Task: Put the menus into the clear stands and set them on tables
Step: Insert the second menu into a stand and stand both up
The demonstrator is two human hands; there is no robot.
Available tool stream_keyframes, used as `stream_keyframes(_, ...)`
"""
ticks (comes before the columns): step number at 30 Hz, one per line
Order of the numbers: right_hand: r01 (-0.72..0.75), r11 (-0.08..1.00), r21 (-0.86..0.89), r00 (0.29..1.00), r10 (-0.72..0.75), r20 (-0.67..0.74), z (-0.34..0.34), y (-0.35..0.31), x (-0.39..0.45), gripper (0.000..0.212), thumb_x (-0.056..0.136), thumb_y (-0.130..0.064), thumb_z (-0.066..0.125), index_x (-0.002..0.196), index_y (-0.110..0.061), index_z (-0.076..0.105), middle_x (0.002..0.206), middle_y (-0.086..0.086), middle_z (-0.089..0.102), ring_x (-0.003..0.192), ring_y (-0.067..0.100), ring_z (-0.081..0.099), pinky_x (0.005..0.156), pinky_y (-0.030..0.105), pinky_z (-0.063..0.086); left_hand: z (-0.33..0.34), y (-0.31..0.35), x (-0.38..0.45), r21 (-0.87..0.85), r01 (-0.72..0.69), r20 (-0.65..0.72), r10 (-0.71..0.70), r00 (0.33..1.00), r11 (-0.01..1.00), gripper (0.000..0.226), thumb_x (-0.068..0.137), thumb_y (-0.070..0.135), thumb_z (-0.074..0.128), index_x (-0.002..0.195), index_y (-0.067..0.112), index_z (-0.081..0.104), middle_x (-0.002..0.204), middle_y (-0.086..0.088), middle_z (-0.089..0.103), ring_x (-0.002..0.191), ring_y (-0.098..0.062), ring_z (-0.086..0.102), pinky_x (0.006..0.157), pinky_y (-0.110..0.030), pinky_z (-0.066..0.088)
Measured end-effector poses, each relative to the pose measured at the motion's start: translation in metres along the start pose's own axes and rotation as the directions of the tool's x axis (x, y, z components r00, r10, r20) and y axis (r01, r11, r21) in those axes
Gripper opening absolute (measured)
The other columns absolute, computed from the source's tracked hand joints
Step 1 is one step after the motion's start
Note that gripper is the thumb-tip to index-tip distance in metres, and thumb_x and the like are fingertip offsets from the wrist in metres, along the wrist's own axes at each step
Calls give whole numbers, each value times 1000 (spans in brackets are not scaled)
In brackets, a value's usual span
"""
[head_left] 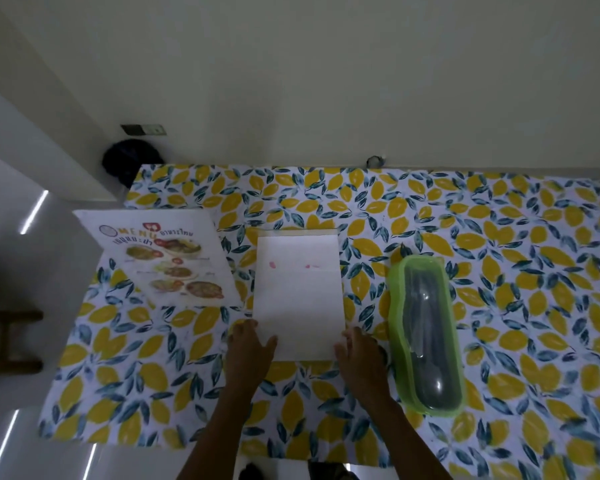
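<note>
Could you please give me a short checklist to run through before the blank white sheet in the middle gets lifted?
1. Left hand at the white sheet's near left corner: ok.
2. Right hand at its near right corner: ok.
3. Sheet actually gripped: cannot tell.
4. Printed side facing up: not ok, blank face shows.
5. Printed menu fully on the table: not ok, its far left corner overhangs.
6. Green-rimmed container off the sheet: ok.

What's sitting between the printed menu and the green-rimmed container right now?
In the head view, a blank white sheet lies between the printed menu and green-rimmed container, both hands at its near corners.
</note>
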State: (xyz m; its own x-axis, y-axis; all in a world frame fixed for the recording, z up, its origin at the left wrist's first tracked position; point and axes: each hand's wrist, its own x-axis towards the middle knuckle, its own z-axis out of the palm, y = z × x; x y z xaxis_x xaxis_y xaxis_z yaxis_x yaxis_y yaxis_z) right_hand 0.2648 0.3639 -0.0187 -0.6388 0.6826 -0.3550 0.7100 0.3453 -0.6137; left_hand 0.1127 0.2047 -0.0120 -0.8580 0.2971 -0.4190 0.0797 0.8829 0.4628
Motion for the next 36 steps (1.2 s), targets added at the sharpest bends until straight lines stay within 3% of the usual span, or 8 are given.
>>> stream_keyframes(10, -160, 972, 174, 985, 169, -35, 3, -6, -25, 34, 90, -29, 63, 118, -11, 59, 105, 5, 65, 94, 23, 63, 75, 32, 49, -6, -8, -9, -122, -71, 74, 80, 994, 990, 67, 74, 40, 82, 125, 12, 52, 122, -15, 53, 114, -31, 52, 92, -37, 44)
stream_keyframes(13, -203, 966, 160, 975, 215, -63, 5, -3, -51, 26, 89, -28, 65, 107, -12, 58, 90, 2, 60, 81, 20, 57, 68, 30, 41, -9, -20, -19, -138, -81, 119, 98, 988, 987, 63, 73, 41, 82, 122, 13, 53, 121, -12, 56, 110, -29, 55, 88, -36, 47)
stream_keyframes(17, -227, 948, 221, 958, 258, -123, 11, 0, -92, 20, 85, -25, 68, 99, -13, 59, 81, -1, 58, 78, 22, 57, 67, 33, 43, -14, -39, -39, -151, -106, 168, 131, 977, 983, 56, 72, 42, 83, 114, 17, 56, 112, -5, 60, 104, -25, 58, 84, -33, 49)
stream_keyframes(21, -246, 925, 291, 941, 300, -157, 15, -6, -131, 18, 86, -24, 68, 98, -14, 58, 84, 1, 60, 77, 20, 55, 64, 32, 39, -23, -53, -59, -199, -151, 169, 186, 968, 968, 47, 72, 42, 82, 106, 25, 55, 109, -1, 56, 102, -22, 57, 80, -30, 45)
stream_keyframes(25, -199, 915, 351, 930, 289, -225, 14, -18, -165, 18, 89, -23, 67, 102, -17, 57, 85, -1, 62, 72, 11, 54, 56, 19, 36, -42, -61, -79, -180, -231, 138, 257, 957, 956, 47, 80, 43, 75, 116, 19, 57, 106, 6, 53, 97, -14, 50, 78, -23, 36)
stream_keyframes(31, -89, 887, 453, 890, 275, -364, 9, -29, -200, 16, 89, -24, 68, 102, -23, 59, 99, 1, 66, 95, 24, 63, 79, 35, 46, -69, -61, -105, -222, -273, 93, 299, 950, 936, 50, 81, 51, 70, 119, 23, 56, 111, 4, 58, 105, -18, 56, 77, -25, 39)
stream_keyframes(36, 38, 840, 542, 860, 248, -445, -17, -57, -213, 21, 88, -24, 72, 104, -27, 59, 105, -3, 63, 97, 20, 62, 80, 33, 45, -94, -42, -121, -417, -271, 24, 308, 951, 868, 45, 80, 55, 71, 113, 27, 57, 121, -5, 61, 110, -19, 59, 86, -35, 52)
